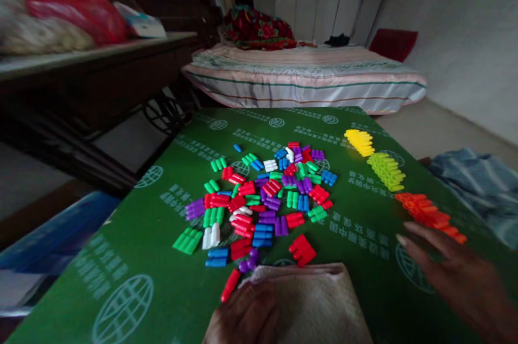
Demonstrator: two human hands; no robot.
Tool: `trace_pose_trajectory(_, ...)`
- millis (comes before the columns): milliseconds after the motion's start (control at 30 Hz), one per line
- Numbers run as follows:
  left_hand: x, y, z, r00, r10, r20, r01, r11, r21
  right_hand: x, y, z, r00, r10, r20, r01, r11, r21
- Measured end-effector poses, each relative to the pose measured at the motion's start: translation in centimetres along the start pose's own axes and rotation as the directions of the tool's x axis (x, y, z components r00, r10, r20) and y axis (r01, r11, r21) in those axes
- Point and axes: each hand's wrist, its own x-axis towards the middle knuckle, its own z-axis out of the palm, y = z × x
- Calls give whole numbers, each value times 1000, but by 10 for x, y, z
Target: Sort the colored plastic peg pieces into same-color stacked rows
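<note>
The left hand [243, 317] rests on a folded cloth [311, 301] at the near edge of the green worktop [133, 258]. Just beyond it lies a heap of mixed coloured blocks [263, 198]. The right hand [457, 274] lies flat, fingers spread, touching a row of orange blocks [429, 214]; lime blocks [386, 170] and yellow blocks [359, 142] line up farther off.

Left hand [243, 317] low and curled, knuckles up; right hand [453, 274] flat, fingers [416, 239] spread forward.
</note>
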Motion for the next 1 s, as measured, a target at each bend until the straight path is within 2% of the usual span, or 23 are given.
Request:
trace_pose_trajectory(67,-1,-3,-6,998,54,12,-54,999,-2,-6,-19,18,997,-57,49,55,998,44)
trace_pose_trajectory(133,-2,-3,-10,999,51,-12,-51,999,-7,-11,-39,33,991,-103,79,98,993,69)
trace_pose_trajectory(233,-6,0,-14,999,-23,-41,23,1000,8,-18,-63,48,977,-180,114,170,981,98)
trace_pose_trajectory(333,-13,2,-17,993,-111,-48,115,990,84,-26,-79,53,962,-243,125,231,967,107)
trace_pose_trajectory(400,-20,2,-17,989,-134,-59,142,978,154,-33,-85,54,953,-281,110,272,958,91)
trace_pose_trajectory(467,-25,2,-16,992,-98,-74,113,968,224,-41,-91,58,936,-342,78,337,939,68)
trace_pose_trajectory(567,-29,3,-15,997,-55,-56,70,947,315,-58,-101,69,891,-453,39,452,891,32)
trace_pose_trajectory(633,-30,6,-15,997,-66,-43,77,938,338,-67,-108,76,869,-494,19,494,870,5)
trace_pose_trajectory(767,-28,13,-17,995,-83,-47,93,944,315,-75,-115,78,870,-492,9,492,870,-2)
trace_pose_trajectory(1000,-29,17,-18,994,-88,-69,99,977,186,-72,-109,80,866,-501,-5,501,866,1)
